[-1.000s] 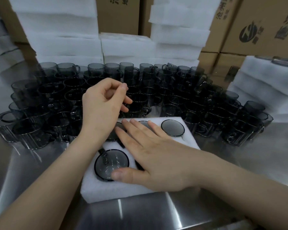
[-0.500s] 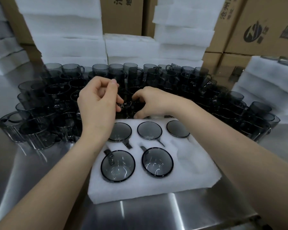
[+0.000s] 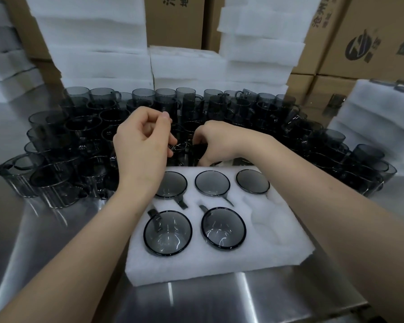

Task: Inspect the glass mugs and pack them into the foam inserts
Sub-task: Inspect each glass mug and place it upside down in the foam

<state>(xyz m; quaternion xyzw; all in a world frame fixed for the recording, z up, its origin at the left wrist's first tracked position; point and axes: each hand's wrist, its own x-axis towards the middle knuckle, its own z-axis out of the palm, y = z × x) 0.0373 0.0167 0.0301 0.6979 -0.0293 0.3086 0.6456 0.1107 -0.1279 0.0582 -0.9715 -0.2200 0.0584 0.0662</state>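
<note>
Fingers of my right hand (image 3: 214,142) curl down over a loose mug (image 3: 184,145) just above the middle of the frame, at the near edge of the crowd of mugs (image 3: 84,127). My left hand (image 3: 139,148) sits just beside it, curled too, thumb against forefinger. Its lower fingers seem to touch the same glass, but I cannot tell whether it actually holds anything.

I judge this is the pick-up for inspection. The neighbours stand touching, so I want to lift straight up before tilting, or the glass will clink against them. Then I turn it under the light with both hands and check rim, handle and base.

Below my hands, the foam insert (image 3: 219,264) has five packed mugs (image 3: 168,233) seated and one empty pocket (image 3: 268,220) at lower right. I should line the handle up like its row-mates, toward upper left, and press down evenly, never force it.

The insert lies on the steel table (image 3: 243,304). Foam stacks (image 3: 98,61) and cardboard boxes (image 3: 371,36) fill the top of the frame.
</note>
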